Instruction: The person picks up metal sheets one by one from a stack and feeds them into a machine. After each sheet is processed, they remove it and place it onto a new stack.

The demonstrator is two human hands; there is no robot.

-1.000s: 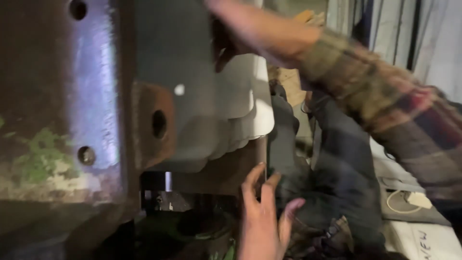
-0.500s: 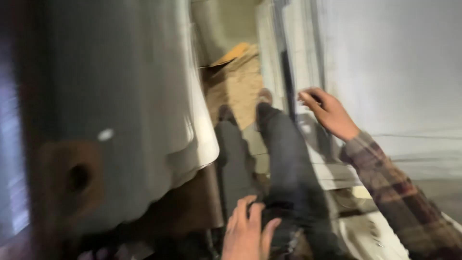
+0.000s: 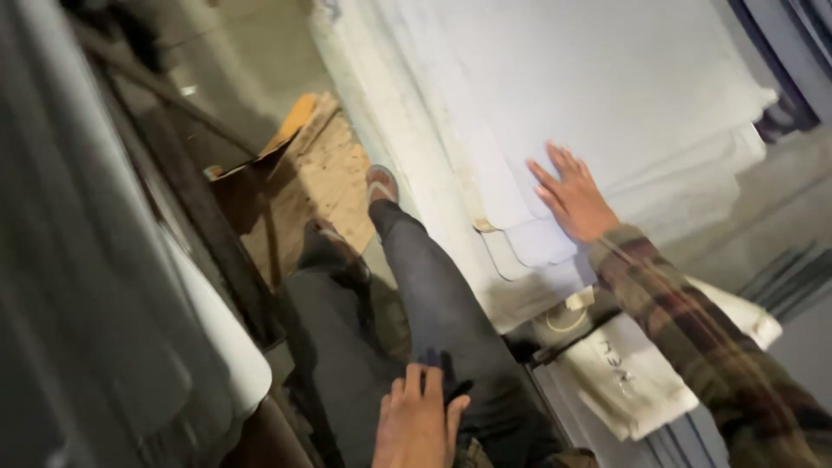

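Note:
My right hand [image 3: 572, 198] lies flat, fingers spread, on a stack of pale sheets [image 3: 607, 104] with rounded corners at the right. Its plaid sleeve [image 3: 693, 347] runs down to the lower right. My left hand [image 3: 418, 425] rests open on my dark-trousered thigh [image 3: 433, 303] at the bottom centre and holds nothing. My legs stretch away from me, with a sandalled foot [image 3: 381, 184] beside the stack's edge.
A blurred grey machine body [image 3: 78, 286] with white sheet edges [image 3: 225, 338] fills the left. Brown cardboard [image 3: 303, 173] lies on the floor by my feet. White sacks or folded material [image 3: 633, 373] sit below the stack at lower right.
The view swung right, away from the metal machine. My right hand came down from up by the machine and reached right onto the pale sheet stack. The left hand stayed on my thigh.

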